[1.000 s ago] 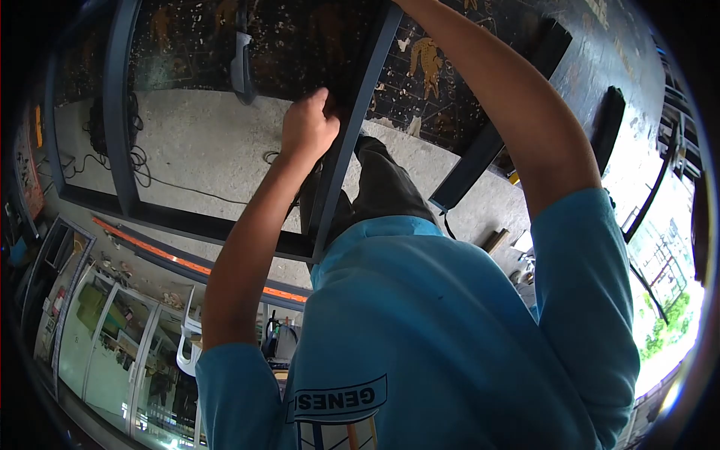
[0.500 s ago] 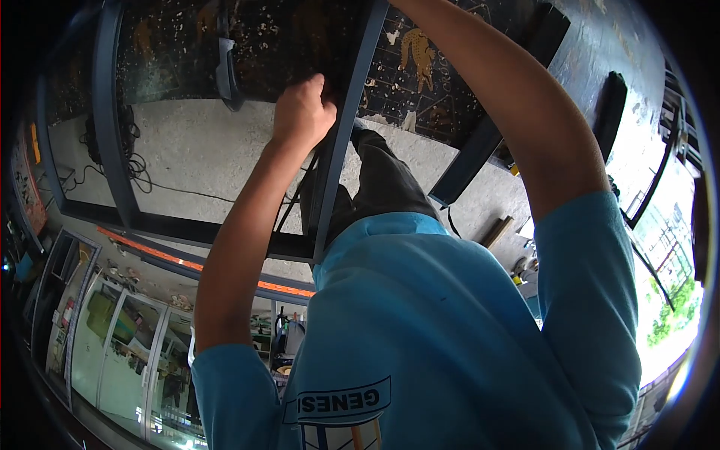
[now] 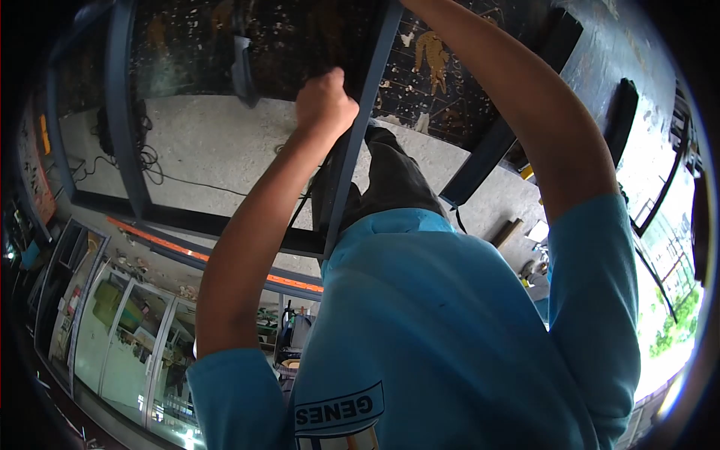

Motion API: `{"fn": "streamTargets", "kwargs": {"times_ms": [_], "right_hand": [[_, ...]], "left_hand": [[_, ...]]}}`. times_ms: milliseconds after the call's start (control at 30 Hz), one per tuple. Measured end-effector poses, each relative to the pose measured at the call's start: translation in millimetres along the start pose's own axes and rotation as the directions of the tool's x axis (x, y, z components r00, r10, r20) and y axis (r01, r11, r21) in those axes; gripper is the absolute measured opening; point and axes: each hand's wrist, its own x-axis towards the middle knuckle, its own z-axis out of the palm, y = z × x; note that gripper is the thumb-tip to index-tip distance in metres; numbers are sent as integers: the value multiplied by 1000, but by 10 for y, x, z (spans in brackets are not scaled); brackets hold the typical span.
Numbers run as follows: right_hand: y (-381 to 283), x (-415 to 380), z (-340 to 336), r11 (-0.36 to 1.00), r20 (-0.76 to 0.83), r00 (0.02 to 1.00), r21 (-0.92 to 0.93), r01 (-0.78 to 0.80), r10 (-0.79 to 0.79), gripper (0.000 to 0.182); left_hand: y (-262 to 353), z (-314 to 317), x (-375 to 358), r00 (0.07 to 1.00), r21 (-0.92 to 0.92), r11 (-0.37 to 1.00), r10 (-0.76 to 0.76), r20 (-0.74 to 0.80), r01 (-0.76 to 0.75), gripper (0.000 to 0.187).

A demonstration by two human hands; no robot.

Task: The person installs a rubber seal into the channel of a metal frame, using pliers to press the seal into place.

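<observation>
My left hand [image 3: 325, 103] is closed in a fist, knuckles up, close beside the long dark grey metal bar [image 3: 365, 112] of a frame. What its fingers hold, if anything, I cannot tell. Behind that hand lies a dark, speckled panel [image 3: 195, 67] with faded gold figures. To the left, a grey curved piece [image 3: 242, 71] hangs in front of the panel. My right forearm [image 3: 517, 75] stretches up past the bar's upper end, and the right hand is cut off by the top edge.
A second frame bar [image 3: 124, 112] runs parallel at left, joined by a lower crosspiece [image 3: 187, 219]. Dark cable [image 3: 146, 142] lies coiled on the concrete floor [image 3: 202, 142]. Another dark beam [image 3: 480, 169] slants at right. Glass doors [image 3: 131, 337] stand at lower left, behind an orange rail [image 3: 161, 240].
The whole view has shifted slightly, so the frame appears further right. My left hand, still closed, is a little nearer the bar; the right arm keeps its reach.
</observation>
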Motion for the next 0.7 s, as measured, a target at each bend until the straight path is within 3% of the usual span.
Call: {"fn": "streamTargets", "kwargs": {"times_ms": [267, 367, 400, 500, 667, 700], "right_hand": [[-3, -28, -2, 1000, -19, 1000, -1, -3, 3, 50], [-52, -10, -43, 1000, 0, 1000, 12, -6, 6, 49], [-38, -11, -23, 1000, -15, 1000, 5, 7, -7, 48], [57, -5, 53, 999, -59, 998, -25, 36, -37, 47], [52, 33, 76, 998, -105, 993, 11, 57, -56, 46], [67, 28, 93, 998, -121, 990, -1, 67, -67, 45]], "left_hand": [[-62, 80, 7, 999, -30, 999, -23, -29, 23, 33], [-198, 19, 287, 999, -107, 993, 50, -17, -51, 37], [-228, 54, 359, 982, -160, 978, 107, -157, -132, 43], [-61, -34, 509, 983, -101, 982, 149, -103, -160, 45], [143, -74, 558, 996, -75, 995, 58, -74, -63, 37], [141, -38, 638, 975, -80, 988, 116, -192, -134, 34]]}}
